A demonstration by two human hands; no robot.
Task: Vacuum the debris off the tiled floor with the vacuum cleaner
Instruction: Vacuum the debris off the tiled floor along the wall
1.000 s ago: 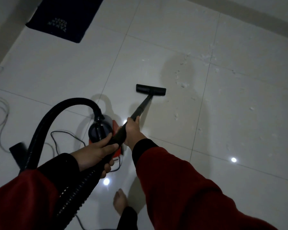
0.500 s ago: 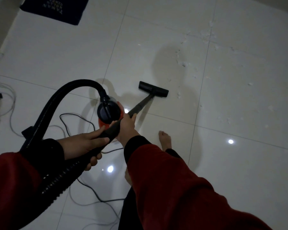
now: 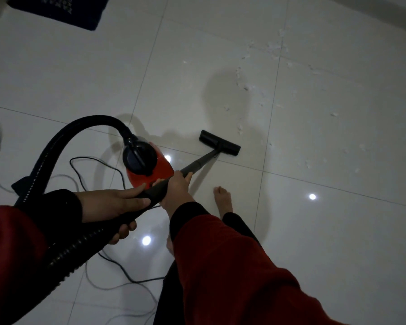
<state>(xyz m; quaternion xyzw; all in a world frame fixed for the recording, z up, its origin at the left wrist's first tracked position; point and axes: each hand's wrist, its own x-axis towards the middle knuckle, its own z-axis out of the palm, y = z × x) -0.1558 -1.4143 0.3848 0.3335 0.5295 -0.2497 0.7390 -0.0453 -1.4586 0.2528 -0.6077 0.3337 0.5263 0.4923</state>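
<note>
White scraps of debris [image 3: 245, 86] lie just beyond the floor head [image 3: 219, 143], which has swung toward them as a foot [image 3: 223, 199] stepped forward; left hand [image 3: 113, 205] and right hand [image 3: 176, 187] fingers hold the vacuum cleaner's wand [image 3: 197, 164].

Red vacuum body [image 3: 155, 171]; black hose [image 3: 63, 139]; white glossy tiles [image 3: 338, 231]; red sleeves [image 3: 232, 266].
</note>
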